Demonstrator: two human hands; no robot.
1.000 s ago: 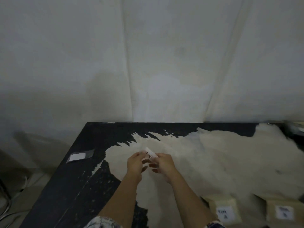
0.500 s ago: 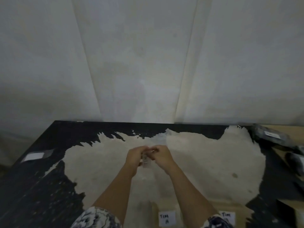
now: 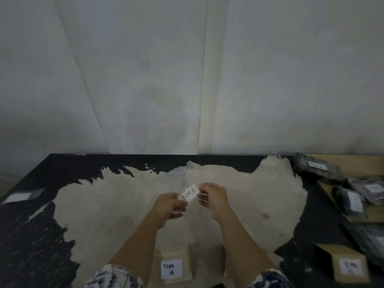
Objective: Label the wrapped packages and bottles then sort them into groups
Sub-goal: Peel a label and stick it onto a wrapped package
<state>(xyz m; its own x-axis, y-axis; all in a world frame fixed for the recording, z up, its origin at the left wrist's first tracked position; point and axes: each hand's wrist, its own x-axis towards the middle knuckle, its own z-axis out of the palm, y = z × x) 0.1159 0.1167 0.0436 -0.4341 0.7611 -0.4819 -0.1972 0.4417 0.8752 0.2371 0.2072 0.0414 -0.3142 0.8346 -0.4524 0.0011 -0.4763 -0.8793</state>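
The black table (image 3: 62,167) with a worn pale patch carries at least four dark plastic-wrapped packages (image 3: 318,168) along its right side and two brown cardboard boxes (image 3: 340,256) near the front, both already labelled. Over the middle, the left hand (image 3: 170,205) and right hand (image 3: 212,199) each keep a fingertip grip on one white paper label reading "TIM A" (image 3: 188,195). This looks like the labelling step, and the next move needs an unlabelled package to press the label onto.

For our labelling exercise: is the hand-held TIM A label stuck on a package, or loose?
Loose: the label is held between left hand and right hand, on no package.
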